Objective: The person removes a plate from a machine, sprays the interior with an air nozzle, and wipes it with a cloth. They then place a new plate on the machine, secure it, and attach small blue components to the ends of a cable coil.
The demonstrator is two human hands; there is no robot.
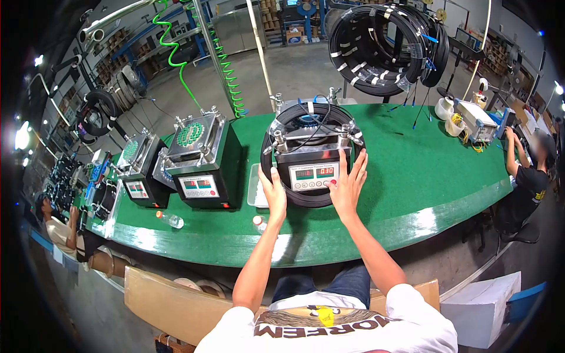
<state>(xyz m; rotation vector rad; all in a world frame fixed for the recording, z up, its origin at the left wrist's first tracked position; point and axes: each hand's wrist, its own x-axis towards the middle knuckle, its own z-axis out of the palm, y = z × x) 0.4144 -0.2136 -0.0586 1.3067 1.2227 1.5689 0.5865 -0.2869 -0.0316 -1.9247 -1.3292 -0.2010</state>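
Note:
A coil of black cable (311, 200) rings the front of a black polishing-type machine (288, 157) with a lit red display. My left hand (273, 197) grips the coil's left side, thumb inside the ring. My right hand (349, 187) holds the coil's lower right, its fingers pointing up and its thumb close to the red button on the panel. The cable's upper loops lie over the machine's metal clamp posts, and a thin cable end crosses the top. Part of the machine's panel edge is hidden behind my right hand.
Two similar machines (203, 165) (139, 172) stand left on the green table (412, 170). Small bottles (170, 220) (259, 224) lie near the front. Cable coils (376, 53) hang behind. An instrument (475, 122) sits right. A person (524, 182) works at the right end, another (65, 229) at left.

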